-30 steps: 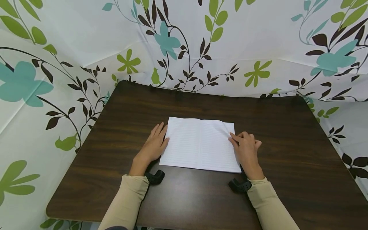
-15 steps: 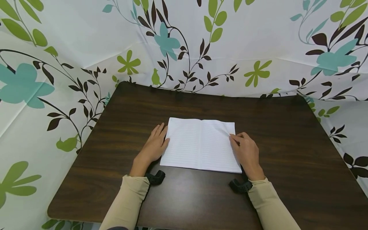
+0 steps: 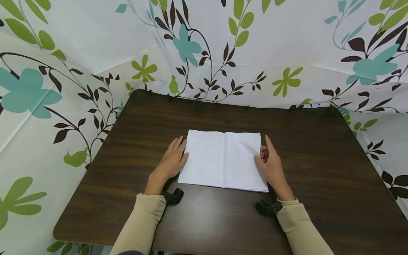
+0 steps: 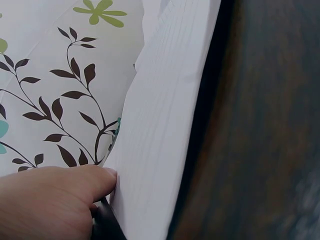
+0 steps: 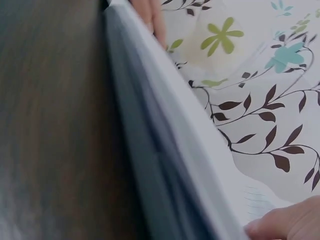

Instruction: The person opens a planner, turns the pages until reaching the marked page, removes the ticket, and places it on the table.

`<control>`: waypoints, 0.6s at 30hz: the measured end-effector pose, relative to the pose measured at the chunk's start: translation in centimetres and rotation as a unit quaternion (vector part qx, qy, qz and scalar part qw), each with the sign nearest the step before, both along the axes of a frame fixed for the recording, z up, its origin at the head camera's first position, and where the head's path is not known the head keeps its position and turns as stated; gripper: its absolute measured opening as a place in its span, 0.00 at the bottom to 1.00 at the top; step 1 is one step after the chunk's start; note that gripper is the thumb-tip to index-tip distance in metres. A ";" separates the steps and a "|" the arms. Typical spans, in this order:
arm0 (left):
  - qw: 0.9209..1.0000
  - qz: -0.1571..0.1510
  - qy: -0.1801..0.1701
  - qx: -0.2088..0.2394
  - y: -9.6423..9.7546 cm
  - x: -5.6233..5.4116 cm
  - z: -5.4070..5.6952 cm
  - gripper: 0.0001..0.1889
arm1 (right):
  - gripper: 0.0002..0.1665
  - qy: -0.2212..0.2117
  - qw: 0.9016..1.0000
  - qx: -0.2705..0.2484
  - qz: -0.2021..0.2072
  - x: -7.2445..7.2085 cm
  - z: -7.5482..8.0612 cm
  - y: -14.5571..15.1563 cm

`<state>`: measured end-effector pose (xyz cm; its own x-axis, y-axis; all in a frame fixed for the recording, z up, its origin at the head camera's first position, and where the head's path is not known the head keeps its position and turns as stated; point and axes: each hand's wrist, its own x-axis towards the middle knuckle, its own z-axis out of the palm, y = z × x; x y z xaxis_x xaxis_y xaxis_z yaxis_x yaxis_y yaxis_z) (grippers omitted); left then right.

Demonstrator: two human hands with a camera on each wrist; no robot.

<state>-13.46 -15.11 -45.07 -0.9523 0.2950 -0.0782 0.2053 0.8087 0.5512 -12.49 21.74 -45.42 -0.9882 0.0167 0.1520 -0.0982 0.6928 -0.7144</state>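
Note:
An open notebook [image 3: 207, 159] with white ruled pages lies on the dark wooden table. Along its left edge my left hand [image 3: 169, 159] rests with fairly straight fingers, the thumb [image 4: 97, 182] touching the page edges in the left wrist view. My right hand [image 3: 272, 164] is at the opposite edge, its thumb lying on the right page. The index finger points straight away from me while the other fingers curl at the paper's edge, pinching it against the thumb. In the right wrist view the thumb [image 5: 280, 222] sits on the page and the leaves look slightly separated.
The brown table [image 3: 302, 141] extends around the notebook on all sides. Behind and beside it hangs a white cloth [image 3: 105, 39] printed with leaves and flowers. Each wrist wears a black band [image 3: 173, 196] below a beige sleeve [image 3: 140, 219].
The right index finger has straightened away from the page edge it was pinching with the thumb. The right page's raised upper corner lies flatter. My left hand has stayed in place.

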 end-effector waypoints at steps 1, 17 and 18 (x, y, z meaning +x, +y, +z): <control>1.000 0.000 0.001 0.001 0.0 0.0 0.0 0.33 | 0.47 -0.012 1.000 -0.011 0.001 0.0 0.1 0.0; 1.000 0.002 0.015 0.002 -0.1 0.2 0.1 0.33 | 0.26 0.041 0.994 0.060 0.083 1.2 1.2 -1.4; 1.000 0.002 0.015 0.003 -0.1 0.3 0.1 0.33 | 0.28 0.024 0.992 0.079 0.099 1.4 1.5 -1.5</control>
<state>-13.20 -15.19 -45.01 -0.9552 0.2920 -0.0484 0.2187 0.8064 0.5494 -11.04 20.24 -43.92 -0.9615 -0.2046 0.1836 -0.2743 0.7590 -0.5905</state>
